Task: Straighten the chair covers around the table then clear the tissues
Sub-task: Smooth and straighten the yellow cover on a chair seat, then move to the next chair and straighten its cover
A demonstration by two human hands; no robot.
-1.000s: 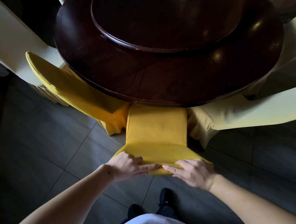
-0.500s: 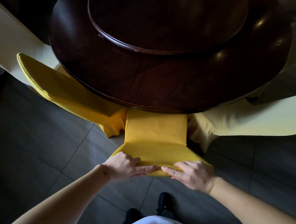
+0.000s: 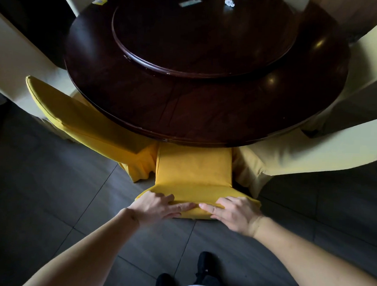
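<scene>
Two hands rest on the top edge of the yellow chair cover (image 3: 193, 171), which is pushed in under the near rim of the round dark table (image 3: 206, 113). The left hand (image 3: 158, 207) and right hand (image 3: 234, 213) lie flat with fingers straight, fingertips almost meeting at the middle of the chair back. A second yellow chair (image 3: 81, 119) stands just to the left, a cream-covered chair (image 3: 309, 153) to the right. A crumpled tissue (image 3: 229, 2) lies on the far side of the turntable (image 3: 202, 32).

Dining room, round dark table (image 3: 206, 122) with turntable (image 3: 202, 34), fabric-covered chairs (image 3: 193, 167), tiled floor (image 3: 49, 201)
</scene>
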